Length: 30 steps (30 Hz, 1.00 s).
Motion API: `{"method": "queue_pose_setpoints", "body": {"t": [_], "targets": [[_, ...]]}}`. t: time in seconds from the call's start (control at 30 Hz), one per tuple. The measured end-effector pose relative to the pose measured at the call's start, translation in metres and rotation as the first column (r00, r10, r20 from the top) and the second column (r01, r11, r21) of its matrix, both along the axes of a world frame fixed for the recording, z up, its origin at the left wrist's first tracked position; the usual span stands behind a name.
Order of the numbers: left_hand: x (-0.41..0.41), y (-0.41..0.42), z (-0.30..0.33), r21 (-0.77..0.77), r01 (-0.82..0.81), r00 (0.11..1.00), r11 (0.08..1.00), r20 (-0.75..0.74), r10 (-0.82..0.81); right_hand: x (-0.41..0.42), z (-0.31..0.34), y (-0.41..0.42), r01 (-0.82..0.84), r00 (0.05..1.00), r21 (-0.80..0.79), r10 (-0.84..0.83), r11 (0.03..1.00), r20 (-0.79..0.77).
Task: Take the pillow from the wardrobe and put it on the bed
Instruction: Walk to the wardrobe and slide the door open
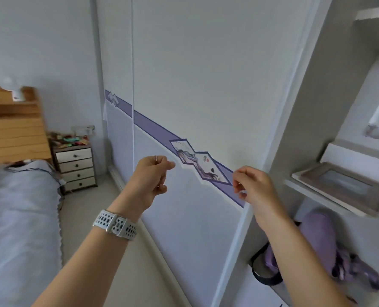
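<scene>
The white wardrobe (206,85) fills the middle, its sliding doors crossed by a purple diagonal band. No pillow shows. The bed (18,218) with a grey-blue cover lies at the left. My left hand (151,176), with a white watch strap on the wrist, is raised in front of the door, fingers curled, holding nothing. My right hand (250,185) is at the door's right edge near the purple band, fingers curled; whether it touches the edge I cannot tell.
Open shelves stand at the right with a picture frame (343,187) lying flat and a purple cloth bundle (330,247) beside a dark round container (264,271) below. A small drawer unit (76,167) with clutter on top and a wooden headboard (13,125) stand at the back left.
</scene>
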<state>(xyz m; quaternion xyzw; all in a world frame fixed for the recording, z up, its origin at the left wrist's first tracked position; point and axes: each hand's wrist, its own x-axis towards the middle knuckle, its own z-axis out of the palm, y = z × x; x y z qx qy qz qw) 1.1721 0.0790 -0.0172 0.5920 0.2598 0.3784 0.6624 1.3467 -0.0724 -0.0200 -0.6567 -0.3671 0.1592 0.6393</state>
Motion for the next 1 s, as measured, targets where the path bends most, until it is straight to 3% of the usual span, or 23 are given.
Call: {"method": "queue_pose_setpoints", "body": {"t": [0.47,0.77,1.0], "targets": [[-0.011,0.149,-0.022,-0.021,-0.285,0.957,0.958,-0.059,0.283,0.017,-0.016,0.214,-0.311,0.95,-0.015,0.311,0.95,0.014],[0.041,0.23,-0.011,0.106,-0.177,0.96,0.978,-0.2,0.196,0.057,-0.002,0.311,-0.388,0.92,0.013,0.386,0.922,0.071],[0.099,0.279,-0.002,0.167,-0.04,0.97,0.985,-0.231,0.079,0.095,0.005,0.339,-0.274,0.954,-0.021,0.274,0.962,0.124]]}}
